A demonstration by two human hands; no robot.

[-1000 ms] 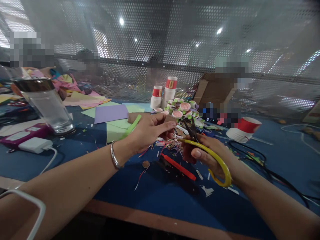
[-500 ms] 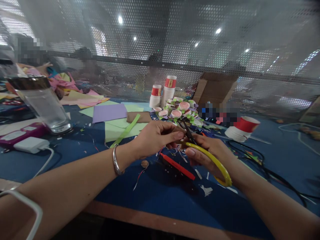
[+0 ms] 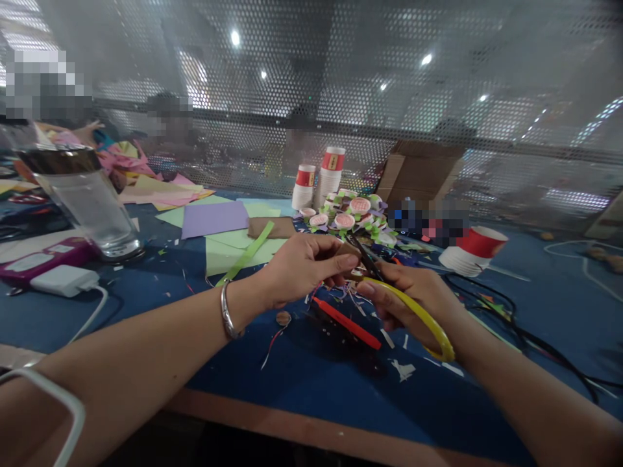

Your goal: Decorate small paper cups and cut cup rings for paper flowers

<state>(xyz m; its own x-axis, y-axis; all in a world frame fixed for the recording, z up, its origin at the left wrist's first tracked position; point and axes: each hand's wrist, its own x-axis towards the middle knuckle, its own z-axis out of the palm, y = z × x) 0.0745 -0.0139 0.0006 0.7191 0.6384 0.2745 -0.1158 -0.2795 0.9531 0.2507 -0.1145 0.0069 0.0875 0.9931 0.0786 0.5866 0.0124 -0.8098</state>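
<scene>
My left hand (image 3: 302, 269), a silver bangle on its wrist, pinches a small brown paper piece (image 3: 349, 251) between thumb and fingers. My right hand (image 3: 411, 305) grips yellow-handled scissors (image 3: 418, 314), whose dark blades (image 3: 365, 256) point up and left against that paper piece. Both hands hover over the blue table (image 3: 316, 383), above a heap of paper scraps (image 3: 341, 298) and a red pen (image 3: 348, 323).
Behind the hands lie a cluster of pink and green paper flowers (image 3: 348, 214), stacked red-and-white cups (image 3: 321, 178), a tipped cup stack (image 3: 474, 250), coloured sheets (image 3: 219, 224) and a green strip (image 3: 246, 255). A glass jar (image 3: 85, 201), a charger (image 3: 63, 280) and black cables (image 3: 516, 324) flank them.
My left hand moved a little right and closer to the scissors, and the blades closed in on the brown piece. The camera view shifted slightly.
</scene>
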